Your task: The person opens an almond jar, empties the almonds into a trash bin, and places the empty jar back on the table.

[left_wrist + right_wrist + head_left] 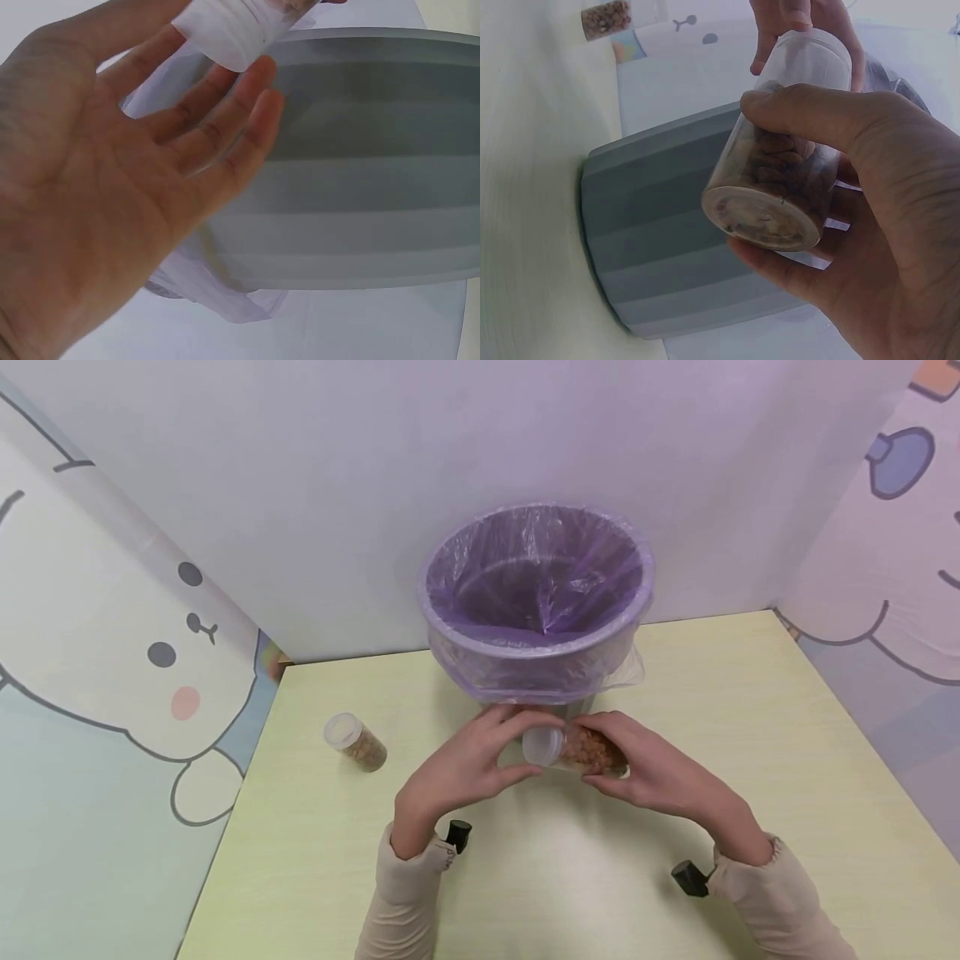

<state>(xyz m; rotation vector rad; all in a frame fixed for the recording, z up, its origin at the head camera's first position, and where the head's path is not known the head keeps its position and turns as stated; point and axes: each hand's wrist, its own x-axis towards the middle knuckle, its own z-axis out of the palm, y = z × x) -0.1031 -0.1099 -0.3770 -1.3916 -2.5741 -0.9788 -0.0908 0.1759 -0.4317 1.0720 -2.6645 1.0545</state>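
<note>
Table (750, 727) spreads at both sides of bin (660, 232), second jar (356, 743) near table's left edge | held jar (589, 751) is before bin, long axis nearly sideways, lid (542, 746) pointing left | right hand (651, 768) grips its body; left hand (463, 767) is loosely spread by lid, touching perhaps, view is poor

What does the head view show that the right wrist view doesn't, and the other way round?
Only the head view looks down into the bin, lined with a purple bag, and shows both beige sleeves.

Only the right wrist view shows the flat base of the held jar, and the bin's bottom edge against the table.

Both share the right hand gripping that jar, part of the left hand at its lid, and a second jar on the table.
</note>
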